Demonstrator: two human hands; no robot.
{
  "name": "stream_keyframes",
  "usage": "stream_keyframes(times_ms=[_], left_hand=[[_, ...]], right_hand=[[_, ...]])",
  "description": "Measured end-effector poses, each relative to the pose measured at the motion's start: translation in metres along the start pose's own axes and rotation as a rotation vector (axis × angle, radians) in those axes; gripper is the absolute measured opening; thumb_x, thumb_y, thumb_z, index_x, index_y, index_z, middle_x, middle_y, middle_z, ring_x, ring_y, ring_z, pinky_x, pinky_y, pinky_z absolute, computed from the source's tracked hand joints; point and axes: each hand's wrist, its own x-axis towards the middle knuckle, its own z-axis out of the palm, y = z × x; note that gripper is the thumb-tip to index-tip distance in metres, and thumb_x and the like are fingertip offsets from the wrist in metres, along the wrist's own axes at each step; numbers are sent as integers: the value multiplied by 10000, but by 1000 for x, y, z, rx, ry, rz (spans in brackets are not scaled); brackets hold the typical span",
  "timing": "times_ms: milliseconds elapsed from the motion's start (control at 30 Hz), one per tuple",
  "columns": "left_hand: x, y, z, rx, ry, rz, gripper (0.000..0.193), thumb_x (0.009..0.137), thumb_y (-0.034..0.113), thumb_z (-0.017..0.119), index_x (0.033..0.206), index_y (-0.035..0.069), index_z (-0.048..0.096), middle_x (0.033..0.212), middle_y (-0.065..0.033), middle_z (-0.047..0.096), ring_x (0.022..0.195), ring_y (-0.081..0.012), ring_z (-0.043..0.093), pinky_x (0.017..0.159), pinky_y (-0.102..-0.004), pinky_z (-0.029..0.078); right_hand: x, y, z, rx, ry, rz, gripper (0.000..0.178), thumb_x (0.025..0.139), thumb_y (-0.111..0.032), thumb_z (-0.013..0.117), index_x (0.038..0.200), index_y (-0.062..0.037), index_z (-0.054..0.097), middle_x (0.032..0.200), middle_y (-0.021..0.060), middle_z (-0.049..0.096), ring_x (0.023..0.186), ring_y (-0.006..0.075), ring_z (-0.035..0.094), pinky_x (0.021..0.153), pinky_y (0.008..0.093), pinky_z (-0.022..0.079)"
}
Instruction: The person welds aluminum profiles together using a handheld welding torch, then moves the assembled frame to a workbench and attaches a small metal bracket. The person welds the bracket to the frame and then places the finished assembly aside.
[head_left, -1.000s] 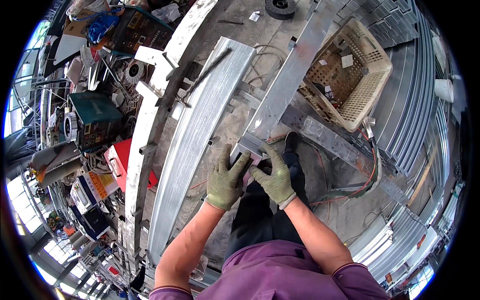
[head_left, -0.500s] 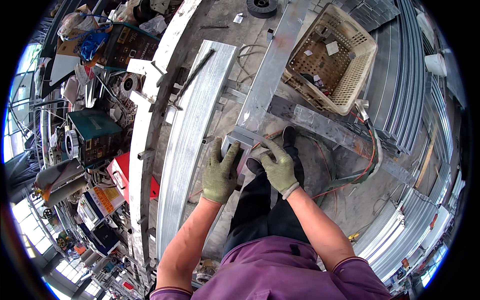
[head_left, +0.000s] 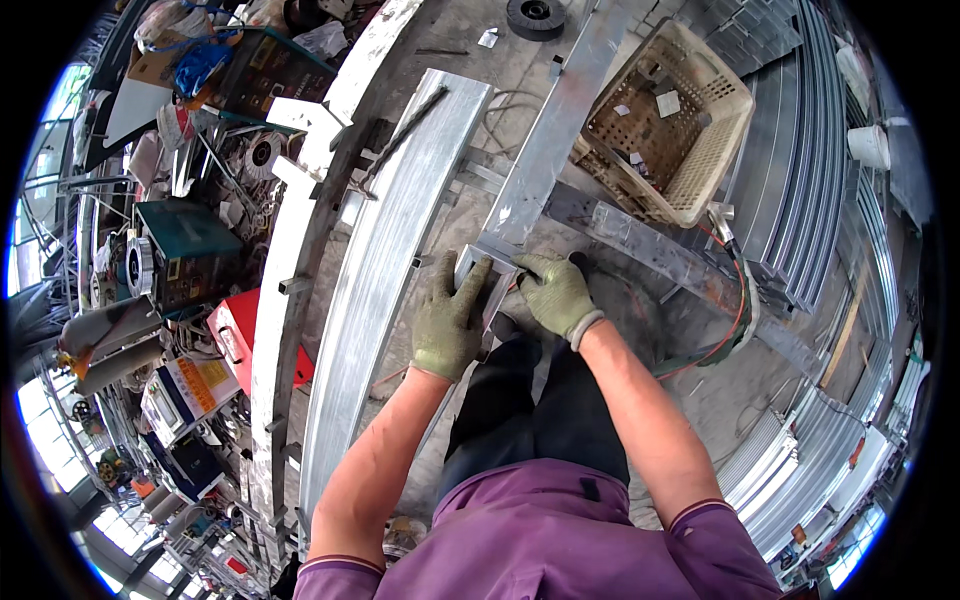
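My left hand, in an olive-green glove, has its thumb and fingers on either side of the left end of a short grey metal piece. My right hand, gloved the same way, presses its thumb and forefinger against the right end of that piece. The piece lies across the near end of a long flat-faced steel beam that runs away from me. My fingers hide part of the joint between the two, so I cannot tell if they are fastened.
Left of my hands lies a wide galvanized steel channel with a dark rod on it. A beige plastic crate stands at the far right, near stacked metal profiles. A cable loops over the floor. Left are a red box and machines.
My right hand has shifted slightly up and left, its fingers now closer on the metal piece's end. The left hand has moved slightly down and right in view. The whole view has shifted slightly.
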Motion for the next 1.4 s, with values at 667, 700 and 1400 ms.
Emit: stream_keyframes(times_ms=[667,700,1400], left_hand=[[-73,35,0,-254,168,-87,583,922,141,756,1467,26,582,1453,-246,603,1321,-436,616,1089,-522,520],[-72,44,-4,-221,121,-202,567,936,159,749,1464,20,594,1427,-256,620,1307,-441,624,1067,-513,533],[-51,34,19,-153,-319,-611,359,974,269,702,1257,55,646,1120,-183,768,1038,-380,765,908,-517,607]], right_hand=[[56,-50,-52,-391,-500,-58,419,1063,-392,683,1143,3,800,1137,258,764,1081,380,737,946,462,561],[56,-49,-53,-369,-502,-46,444,1060,-420,677,1126,0,805,1135,272,759,1083,419,728,951,474,558],[46,-56,-44,-423,-394,-67,424,1052,-392,669,1142,3,794,1104,256,778,1079,431,741,962,487,570]])
